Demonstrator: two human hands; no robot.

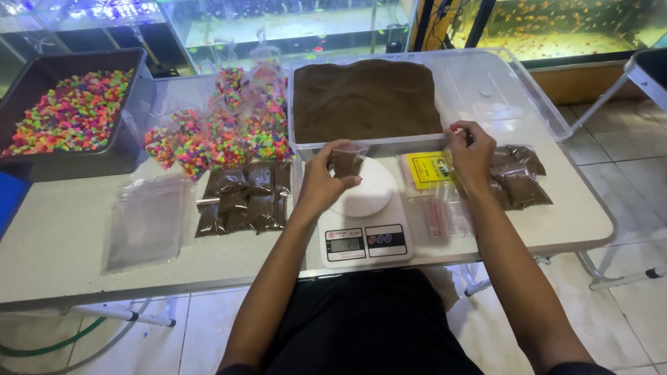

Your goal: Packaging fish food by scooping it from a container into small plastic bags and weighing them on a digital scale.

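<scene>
Left hand (pixel 325 182) pinched closed; right hand (pixel 471 154) curled, both arms outstretched

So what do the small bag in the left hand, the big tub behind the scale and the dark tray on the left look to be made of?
Small bag: thin clear plastic film, glossy; brown powder shows through.
Tub: clear rigid plastic, probably; table visible through its walls.
Dark tray: grey, matte, likely plastic, though metal cannot be ruled out.
Left hand pinches the bag.

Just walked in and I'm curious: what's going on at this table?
A person's left hand holds a small clear plastic bag of brown powder over the white digital kitchen scale. The right hand pinches something small at the rim of the clear plastic tub of brown powder. Filled brown packets and bags of multicoloured gravel lie alongside.
</scene>
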